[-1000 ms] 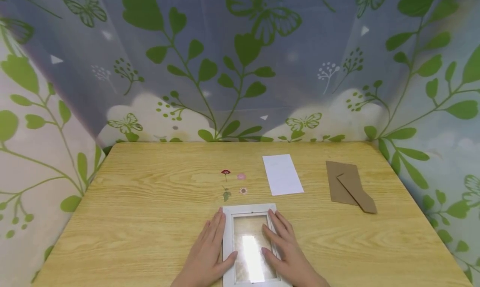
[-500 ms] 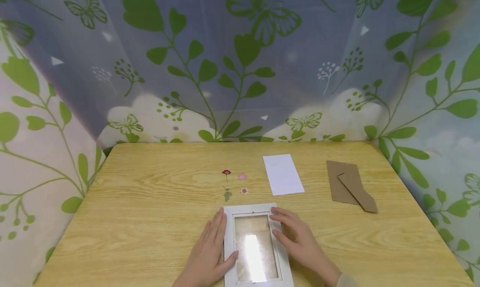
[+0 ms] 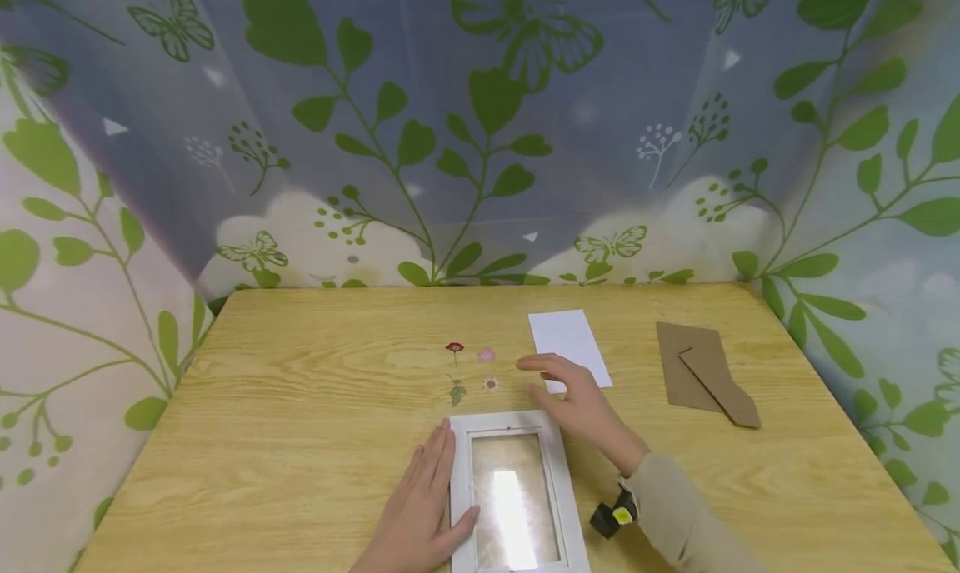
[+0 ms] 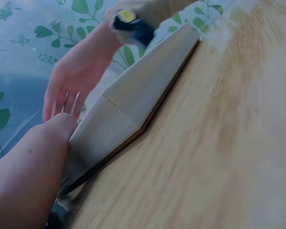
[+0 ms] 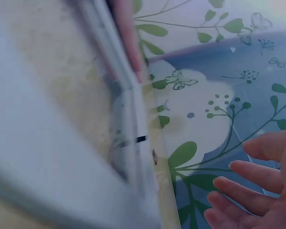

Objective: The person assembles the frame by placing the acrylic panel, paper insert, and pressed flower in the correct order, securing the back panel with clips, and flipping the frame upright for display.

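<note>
A white picture frame (image 3: 566, 494) with a glass pane lies at the front of the table. My left hand (image 3: 423, 498) rests along its left side, fingers straight and thumb on the border. My right hand (image 3: 577, 398) is in the air past the frame's top right corner, holding nothing. Its fingers are loosely extended toward the flowers and overlap the lower part of a white paper sheet (image 3: 566, 340) in the head view. Left of it lie a red pressed flower (image 3: 454, 348), a pink one (image 3: 486, 355), a small daisy-like one (image 3: 490, 384) and a green leaf sprig (image 3: 457, 392).
A brown frame back (image 3: 678, 381) with its stand leg (image 3: 720, 394) lies on the right of the wooden table (image 3: 300, 390). A curtain (image 3: 360, 140) with leaf and butterfly prints hangs behind and at both sides.
My right hand has left the frame's right edge and moved forward, up toward the white paper and flowers. My left hand stays on the frame.
</note>
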Demonstrator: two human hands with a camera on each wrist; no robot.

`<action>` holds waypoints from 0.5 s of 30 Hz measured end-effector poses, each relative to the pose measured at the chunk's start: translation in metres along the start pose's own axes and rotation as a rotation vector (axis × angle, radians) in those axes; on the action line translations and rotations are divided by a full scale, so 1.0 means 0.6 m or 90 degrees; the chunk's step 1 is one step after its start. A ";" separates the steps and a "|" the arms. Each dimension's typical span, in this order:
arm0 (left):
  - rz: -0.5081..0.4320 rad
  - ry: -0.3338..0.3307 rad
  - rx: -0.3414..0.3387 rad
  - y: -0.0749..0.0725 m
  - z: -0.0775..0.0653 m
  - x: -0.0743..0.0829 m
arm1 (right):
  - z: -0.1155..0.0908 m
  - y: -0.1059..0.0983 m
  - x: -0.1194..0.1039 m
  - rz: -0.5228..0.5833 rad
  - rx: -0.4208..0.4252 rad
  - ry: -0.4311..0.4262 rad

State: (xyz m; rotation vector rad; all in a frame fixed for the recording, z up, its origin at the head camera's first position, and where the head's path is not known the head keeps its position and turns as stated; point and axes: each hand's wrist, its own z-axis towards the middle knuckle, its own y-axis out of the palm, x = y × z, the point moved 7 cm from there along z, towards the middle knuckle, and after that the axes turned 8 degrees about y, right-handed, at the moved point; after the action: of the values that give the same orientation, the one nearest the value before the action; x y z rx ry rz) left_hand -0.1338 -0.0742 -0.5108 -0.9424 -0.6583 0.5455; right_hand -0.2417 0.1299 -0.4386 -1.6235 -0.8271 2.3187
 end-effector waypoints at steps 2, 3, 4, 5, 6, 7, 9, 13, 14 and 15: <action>0.002 0.000 0.003 -0.001 -0.001 0.000 | 0.025 0.004 0.005 0.034 -0.013 0.028; 0.001 -0.001 0.004 -0.002 -0.001 0.000 | 0.039 0.006 0.006 0.047 -0.019 0.045; 0.002 0.000 0.005 -0.002 -0.001 0.000 | 0.052 0.009 0.008 0.053 -0.024 0.060; 0.003 0.000 0.004 -0.002 -0.001 0.000 | 0.065 0.011 0.009 0.056 -0.028 0.076; 0.004 0.000 0.003 -0.002 -0.001 -0.001 | 0.078 0.014 0.010 0.054 -0.031 0.089; 0.002 0.000 -0.001 -0.002 -0.001 -0.001 | 0.091 0.017 0.011 0.050 -0.034 0.104; -0.002 0.000 -0.005 -0.001 -0.001 -0.002 | 0.115 0.025 0.013 0.037 -0.038 0.128; -0.008 -0.004 -0.013 0.002 0.000 -0.003 | 0.152 0.049 0.023 0.003 -0.037 0.158; -0.007 -0.004 -0.014 0.002 0.000 -0.003 | 0.159 0.056 0.024 -0.012 -0.038 0.161; -0.005 -0.003 -0.014 0.002 0.000 -0.003 | 0.165 0.065 0.026 -0.025 -0.039 0.166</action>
State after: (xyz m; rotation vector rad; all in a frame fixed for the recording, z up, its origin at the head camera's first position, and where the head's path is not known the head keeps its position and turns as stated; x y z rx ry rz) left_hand -0.1349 -0.0749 -0.5122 -0.9595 -0.6734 0.5354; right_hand -0.3316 0.0721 -0.4480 -1.8659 -0.8685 2.0155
